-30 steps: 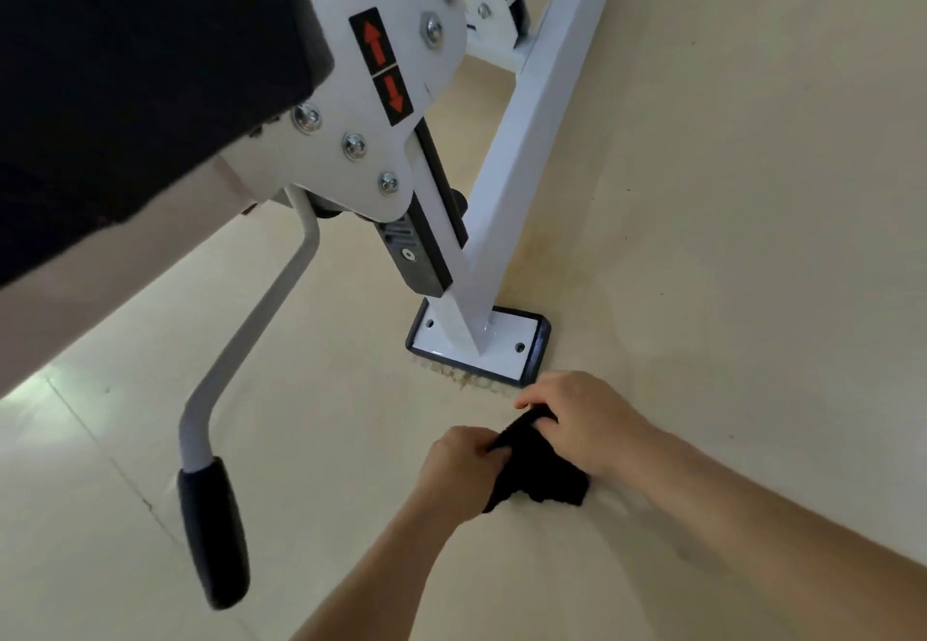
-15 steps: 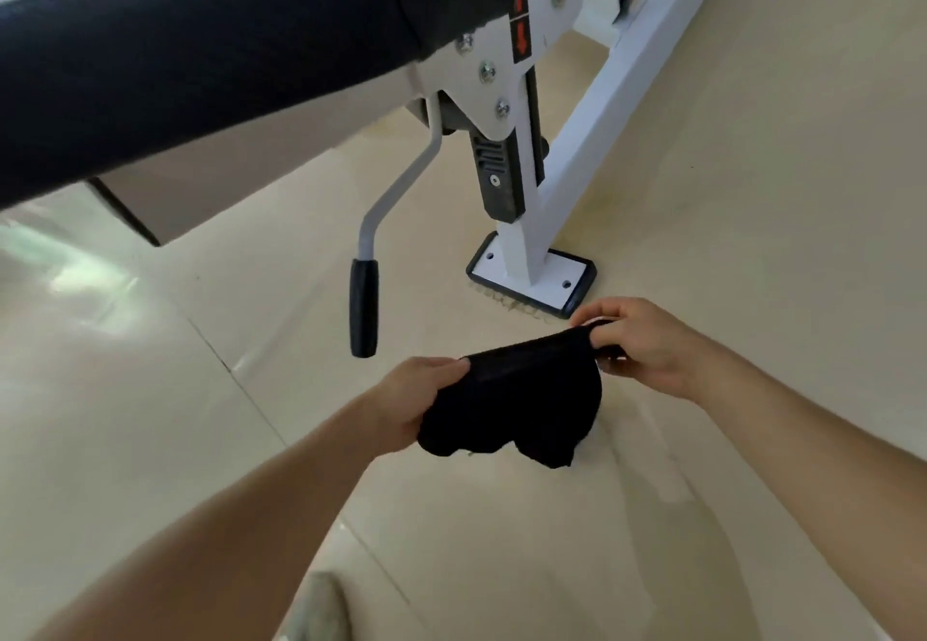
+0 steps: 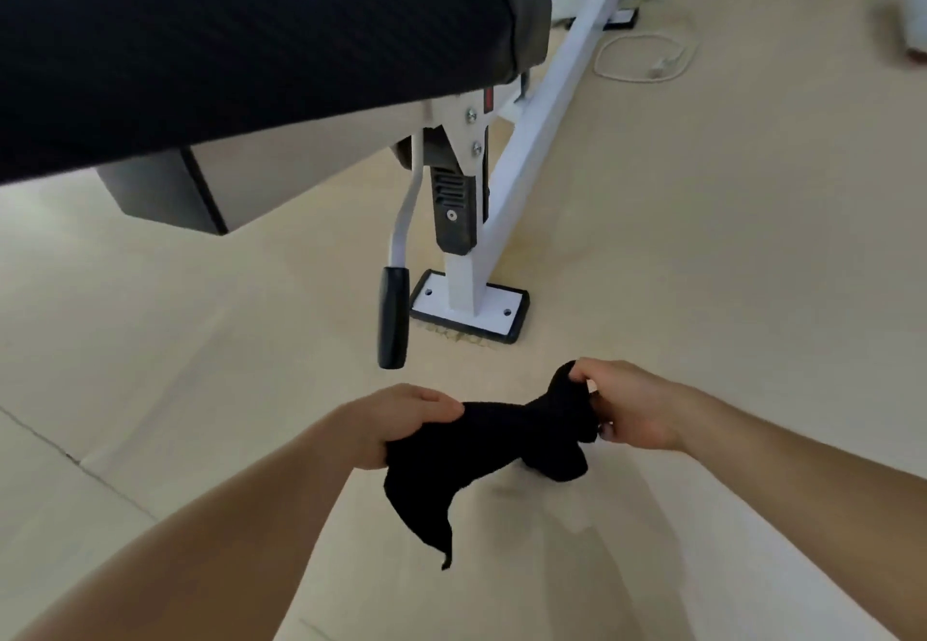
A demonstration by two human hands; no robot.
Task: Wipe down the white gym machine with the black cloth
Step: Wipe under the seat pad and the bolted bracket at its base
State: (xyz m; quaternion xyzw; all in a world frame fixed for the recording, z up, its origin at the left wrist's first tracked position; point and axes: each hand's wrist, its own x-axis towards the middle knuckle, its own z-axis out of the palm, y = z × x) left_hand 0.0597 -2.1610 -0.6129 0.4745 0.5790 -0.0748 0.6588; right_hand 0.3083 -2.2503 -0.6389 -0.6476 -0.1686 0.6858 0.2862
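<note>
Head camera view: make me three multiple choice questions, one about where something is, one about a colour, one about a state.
1. Where is the black cloth?
A) on the bench pad
B) held between the left hand and right hand
C) on the base plate

2. What colour is the lever's grip?
A) red
B) white
C) black

3. What is the right hand doing?
A) hanging open
B) gripping the cloth's end
C) holding the lever

Answers:
1 B, each hand grips one end.
2 C, it is plainly black.
3 B, its fingers curl round the cloth.
</note>
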